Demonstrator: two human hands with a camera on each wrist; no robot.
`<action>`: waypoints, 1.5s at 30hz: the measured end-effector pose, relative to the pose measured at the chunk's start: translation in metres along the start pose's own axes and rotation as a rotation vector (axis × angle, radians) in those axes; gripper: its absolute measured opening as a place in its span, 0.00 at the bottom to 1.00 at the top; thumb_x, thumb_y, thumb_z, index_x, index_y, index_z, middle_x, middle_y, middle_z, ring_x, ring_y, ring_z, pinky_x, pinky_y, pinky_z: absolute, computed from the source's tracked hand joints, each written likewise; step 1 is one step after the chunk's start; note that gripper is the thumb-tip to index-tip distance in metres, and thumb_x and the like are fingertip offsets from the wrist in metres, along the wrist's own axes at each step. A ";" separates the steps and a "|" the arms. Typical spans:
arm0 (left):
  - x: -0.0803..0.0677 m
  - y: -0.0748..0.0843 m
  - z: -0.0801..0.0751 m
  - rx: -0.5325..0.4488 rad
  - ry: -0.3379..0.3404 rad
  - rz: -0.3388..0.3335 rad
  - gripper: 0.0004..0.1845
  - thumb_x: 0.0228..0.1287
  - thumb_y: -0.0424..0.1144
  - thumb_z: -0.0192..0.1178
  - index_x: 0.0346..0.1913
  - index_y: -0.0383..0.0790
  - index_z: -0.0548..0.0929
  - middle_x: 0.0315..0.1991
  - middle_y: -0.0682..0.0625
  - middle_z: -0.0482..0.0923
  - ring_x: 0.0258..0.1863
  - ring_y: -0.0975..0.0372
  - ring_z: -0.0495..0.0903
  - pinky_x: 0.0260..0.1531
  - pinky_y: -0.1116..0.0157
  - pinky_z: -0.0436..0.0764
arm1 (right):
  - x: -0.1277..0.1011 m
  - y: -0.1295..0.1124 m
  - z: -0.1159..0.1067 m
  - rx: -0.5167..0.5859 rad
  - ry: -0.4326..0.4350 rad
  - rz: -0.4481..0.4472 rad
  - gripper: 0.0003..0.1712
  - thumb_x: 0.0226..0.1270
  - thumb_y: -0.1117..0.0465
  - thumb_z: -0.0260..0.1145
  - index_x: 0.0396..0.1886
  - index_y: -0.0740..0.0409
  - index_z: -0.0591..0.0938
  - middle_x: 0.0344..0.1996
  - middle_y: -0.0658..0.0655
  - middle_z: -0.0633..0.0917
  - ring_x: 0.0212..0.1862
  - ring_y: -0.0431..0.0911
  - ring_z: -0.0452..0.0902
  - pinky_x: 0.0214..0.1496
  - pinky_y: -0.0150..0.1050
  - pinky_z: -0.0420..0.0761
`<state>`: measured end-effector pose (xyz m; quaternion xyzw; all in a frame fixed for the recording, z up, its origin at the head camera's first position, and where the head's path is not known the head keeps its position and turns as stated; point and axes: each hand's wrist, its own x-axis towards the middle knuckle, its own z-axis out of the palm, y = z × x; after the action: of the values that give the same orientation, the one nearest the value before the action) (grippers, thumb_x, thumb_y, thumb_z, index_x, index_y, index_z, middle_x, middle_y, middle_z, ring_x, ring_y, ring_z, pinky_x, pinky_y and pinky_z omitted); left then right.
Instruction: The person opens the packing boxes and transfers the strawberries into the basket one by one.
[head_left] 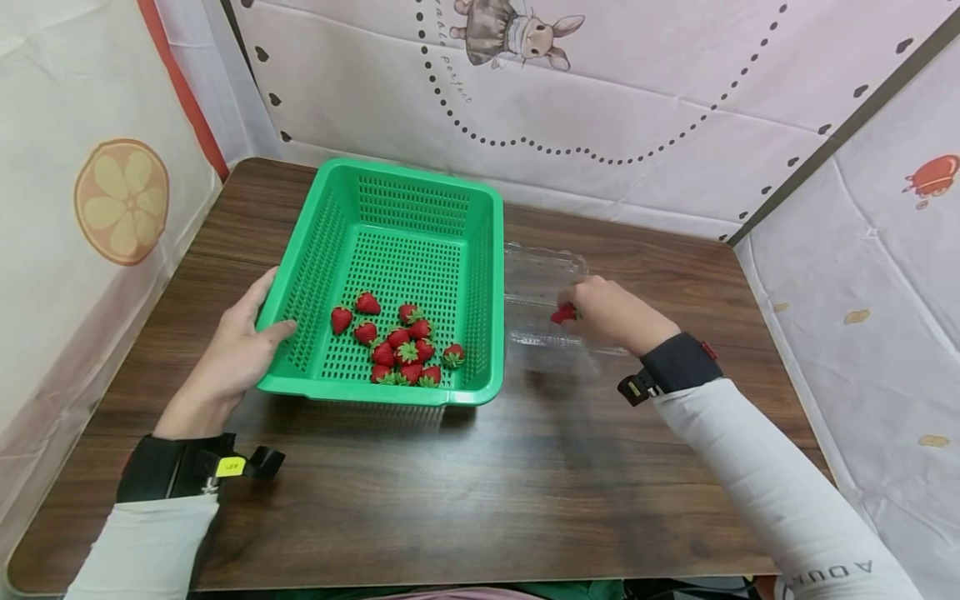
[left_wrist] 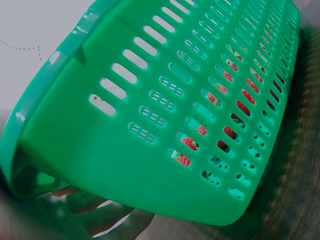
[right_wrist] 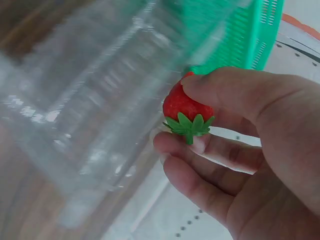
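The right hand (head_left: 611, 312) holds one strawberry (right_wrist: 186, 111) in a pinch grip, thumb on one side and fingertips (right_wrist: 195, 145) on the other. In the right wrist view the berry's long axis runs roughly vertical in the picture, with the green leaf cap pointing down toward the fingers and the red tip pointing up toward the thumb. The berry sits over the clear plastic container (head_left: 536, 287), which lies on the brown surface (head_left: 480, 483) just beside the right wall of the green basket (head_left: 337, 212).

The left hand (head_left: 236, 350) rests against the basket's left wall, thumb hooked over the rim and fingers extended along the outside. A cluster of strawberries (head_left: 397, 342) lies in the basket's near half.
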<state>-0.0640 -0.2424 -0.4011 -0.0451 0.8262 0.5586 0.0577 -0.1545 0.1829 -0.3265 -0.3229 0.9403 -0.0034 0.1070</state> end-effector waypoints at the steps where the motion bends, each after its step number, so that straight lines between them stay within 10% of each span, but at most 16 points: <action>1: 0.000 0.000 0.000 0.001 0.001 0.001 0.37 0.75 0.37 0.43 0.77 0.64 0.38 0.75 0.37 0.53 0.66 0.45 0.63 0.41 0.70 0.73 | 0.002 -0.002 -0.004 0.009 0.004 0.002 0.07 0.61 0.64 0.69 0.37 0.61 0.84 0.33 0.58 0.81 0.33 0.46 0.77 0.35 0.40 0.78; 14: 0.000 -0.001 -0.002 -0.002 0.005 -0.002 0.37 0.76 0.38 0.43 0.77 0.63 0.37 0.76 0.38 0.51 0.68 0.45 0.62 0.47 0.62 0.72 | 0.046 -0.060 -0.035 0.113 0.107 -0.119 0.08 0.65 0.62 0.64 0.41 0.58 0.84 0.34 0.57 0.76 0.34 0.46 0.71 0.37 0.37 0.72; 31: 0.002 -0.001 0.002 -0.054 -0.002 -0.011 0.38 0.75 0.36 0.42 0.77 0.62 0.36 0.77 0.40 0.47 0.71 0.44 0.57 0.60 0.42 0.64 | 0.136 -0.127 -0.009 0.086 -0.133 -0.243 0.07 0.70 0.59 0.61 0.41 0.57 0.81 0.38 0.52 0.80 0.36 0.43 0.67 0.43 0.35 0.67; 45: -0.001 -0.004 0.002 -0.065 0.007 0.005 0.37 0.76 0.36 0.41 0.77 0.61 0.37 0.76 0.39 0.50 0.70 0.44 0.58 0.59 0.42 0.64 | 0.141 -0.150 0.012 0.102 -0.276 -0.257 0.23 0.70 0.70 0.53 0.62 0.55 0.78 0.61 0.55 0.78 0.62 0.46 0.72 0.59 0.36 0.74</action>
<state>-0.0624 -0.2414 -0.4051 -0.0468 0.8079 0.5852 0.0517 -0.1691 -0.0204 -0.3553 -0.4321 0.8663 -0.0203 0.2499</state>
